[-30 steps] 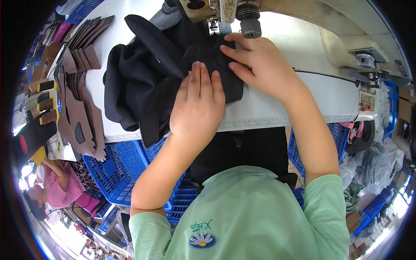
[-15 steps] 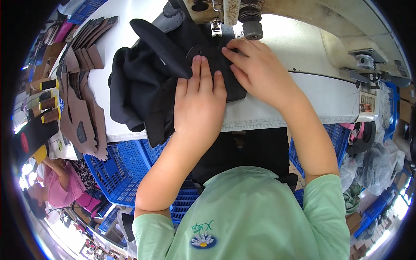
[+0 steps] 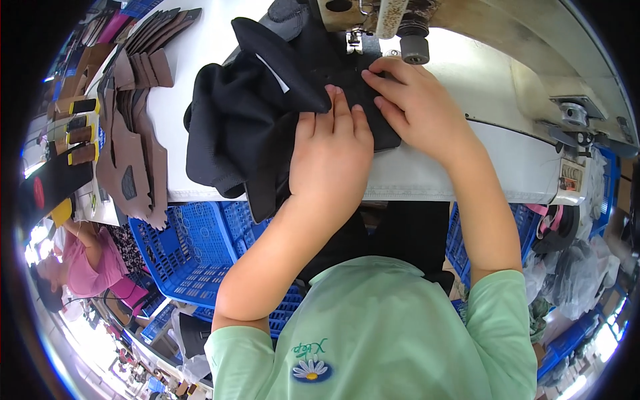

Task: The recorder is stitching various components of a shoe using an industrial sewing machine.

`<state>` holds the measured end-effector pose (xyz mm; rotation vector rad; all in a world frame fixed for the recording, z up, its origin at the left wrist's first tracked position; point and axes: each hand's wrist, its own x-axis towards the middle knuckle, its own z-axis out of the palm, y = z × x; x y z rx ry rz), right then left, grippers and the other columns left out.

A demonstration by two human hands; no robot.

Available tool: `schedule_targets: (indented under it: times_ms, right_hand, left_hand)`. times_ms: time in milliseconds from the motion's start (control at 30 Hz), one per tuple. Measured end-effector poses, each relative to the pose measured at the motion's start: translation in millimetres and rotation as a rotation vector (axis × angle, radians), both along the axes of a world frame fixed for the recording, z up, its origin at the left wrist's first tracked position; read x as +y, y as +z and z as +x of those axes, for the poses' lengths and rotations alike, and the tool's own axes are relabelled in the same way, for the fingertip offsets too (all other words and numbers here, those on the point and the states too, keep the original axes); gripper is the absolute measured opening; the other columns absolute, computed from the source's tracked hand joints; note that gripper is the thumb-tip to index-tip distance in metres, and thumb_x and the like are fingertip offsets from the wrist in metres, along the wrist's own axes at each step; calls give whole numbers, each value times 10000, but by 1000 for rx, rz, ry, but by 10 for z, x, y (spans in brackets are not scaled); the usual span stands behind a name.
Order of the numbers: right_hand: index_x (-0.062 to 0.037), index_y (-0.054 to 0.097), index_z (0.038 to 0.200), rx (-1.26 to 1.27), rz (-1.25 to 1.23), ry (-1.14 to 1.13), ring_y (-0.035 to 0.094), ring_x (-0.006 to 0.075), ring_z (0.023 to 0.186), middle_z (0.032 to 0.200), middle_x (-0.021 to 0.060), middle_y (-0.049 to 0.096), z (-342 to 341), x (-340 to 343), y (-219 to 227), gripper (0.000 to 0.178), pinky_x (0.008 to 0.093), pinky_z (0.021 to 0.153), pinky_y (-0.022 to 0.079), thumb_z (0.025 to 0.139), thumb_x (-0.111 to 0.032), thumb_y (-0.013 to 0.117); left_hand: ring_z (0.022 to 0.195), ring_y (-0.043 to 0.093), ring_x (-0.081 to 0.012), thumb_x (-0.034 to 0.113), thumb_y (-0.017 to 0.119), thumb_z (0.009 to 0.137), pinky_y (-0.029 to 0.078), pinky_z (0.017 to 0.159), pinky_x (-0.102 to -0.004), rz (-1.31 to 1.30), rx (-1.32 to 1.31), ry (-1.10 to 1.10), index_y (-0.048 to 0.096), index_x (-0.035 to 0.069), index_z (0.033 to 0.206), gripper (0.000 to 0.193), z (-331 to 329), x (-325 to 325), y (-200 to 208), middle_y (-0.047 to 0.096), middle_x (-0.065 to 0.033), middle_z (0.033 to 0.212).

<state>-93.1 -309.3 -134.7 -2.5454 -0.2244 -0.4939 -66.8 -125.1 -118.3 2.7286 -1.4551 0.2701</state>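
Observation:
A dark bundle of black fabric lies on the white sewing table, with a flat black piece at its right side running up under the presser foot. My left hand lies palm down on the fabric, fingers stretched forward. A raised black flap with a small white strip stands just left of its fingertips. On the right edge of the flat piece rests my right hand, its thumb and fingers bent but apart, near the machine head. The needle's tip cannot be made out.
Brown cut pieces lie at the table's left, beside thread spools. Blue crates stand below the table edge. The sewing machine arm spans the upper right. A person in pink sits at far left.
The table, machine and fabric appear shifted right in the picture. The raised flap leans further right, showing more of its white strip. Both hands stay on the fabric.

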Motion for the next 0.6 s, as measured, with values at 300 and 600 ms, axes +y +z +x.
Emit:
schedule_targets:
  times_ms: [300, 600]
  right_hand:
    - [-29, 657, 1207, 72, 61, -11, 584, 322, 1124, 1232, 108, 594, -8, -29, -27, 358, 404, 952, 485, 851, -54, 647]
    - [-9, 682, 1143, 28, 18, 5, 584, 334, 1119, 1200, 134, 612, -6, -23, -32, 315, 416, 972, 483, 830, -44, 663]
  left_hand:
    - [1294, 522, -373, 89, 618, 752, 299, 1152, -529, 5, 26, 14, 636, -46, 1172, 441, -40, -25, 10, 586, -286, 1285]
    - [1264, 548, -370, 105, 628, 735, 357, 1107, -518, -65, 13, 2, 646, -46, 1147, 439, -39, -20, 1, 601, -288, 1257]
